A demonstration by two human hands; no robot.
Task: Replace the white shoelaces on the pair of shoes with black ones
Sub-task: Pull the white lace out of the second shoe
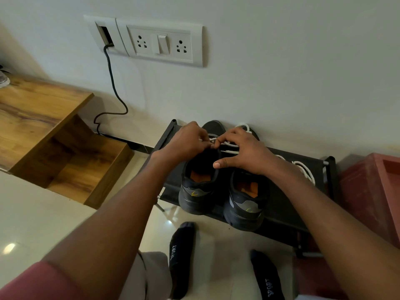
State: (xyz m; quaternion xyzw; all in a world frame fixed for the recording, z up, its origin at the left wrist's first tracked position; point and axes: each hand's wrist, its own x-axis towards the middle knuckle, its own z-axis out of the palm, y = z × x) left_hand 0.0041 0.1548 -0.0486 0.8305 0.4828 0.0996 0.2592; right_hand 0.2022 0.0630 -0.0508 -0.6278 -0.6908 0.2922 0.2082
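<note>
Socked feet sit closest to me, dark knit with SPORT printed down them, and just past the toes is the pair of shoes on the rack. So I'm on the left shoe, working the white lace out of the upper eyelets. My left hand has its fingertips curled in and pinching the lace right at the tongue. My right hand is spread wider, thumb out straight, with the index and middle fingers hooked onto the same lace. My guess for doing this well: loosen each crossing first, then pull straight along the eyelet, not sideways, since that braided cord looks grippy and would snag. The right shoe touches the left one; I can't tell if it has a lace. Both are matte black with grey heel panels and orange insoles. A loose white lace, thick and ropey, lies on the rack's black fabric top. No black laces that I can see. Further out: glossy tile floor, a wood-grain shelf, and a white socket plate with a cable.
</note>
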